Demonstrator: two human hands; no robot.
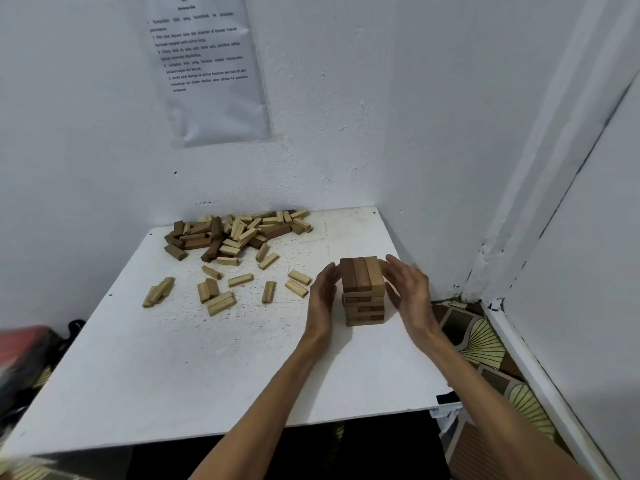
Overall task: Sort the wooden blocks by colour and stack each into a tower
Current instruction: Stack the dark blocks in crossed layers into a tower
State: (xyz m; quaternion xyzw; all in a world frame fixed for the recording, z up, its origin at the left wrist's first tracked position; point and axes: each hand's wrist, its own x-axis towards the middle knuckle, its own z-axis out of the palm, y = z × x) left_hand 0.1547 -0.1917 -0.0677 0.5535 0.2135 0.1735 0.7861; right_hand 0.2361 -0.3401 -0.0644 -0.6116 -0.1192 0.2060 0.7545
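Brown wooden blocks stand stacked as a short square tower (363,292) near the right edge of the white bench (207,368), a little back from its middle; the layers cross one another, and the top layer is three blocks laid side by side, running from front to back. The left hand (322,296) stands on edge just left of the tower, palm facing it, its fingers (329,275) straight and held together, at or almost at the tower's upper left side; whether they touch the wood cannot be told. The right hand (410,289) mirrors it on the right side, palm inward, fingers (394,263) slightly curved and loosely together, close to the top right corner of the tower, and neither hand grips a block. At the far edge of the bench, against the white wall (346,116), lies a mixed heap of dark brown and pale wooden blocks (235,233). Between that heap and the bench's middle, scattered pale wooden blocks (221,292) lie singly and in pairs, well apart from the tower. A printed paper sheet (211,71) hangs on the wall above the heap.
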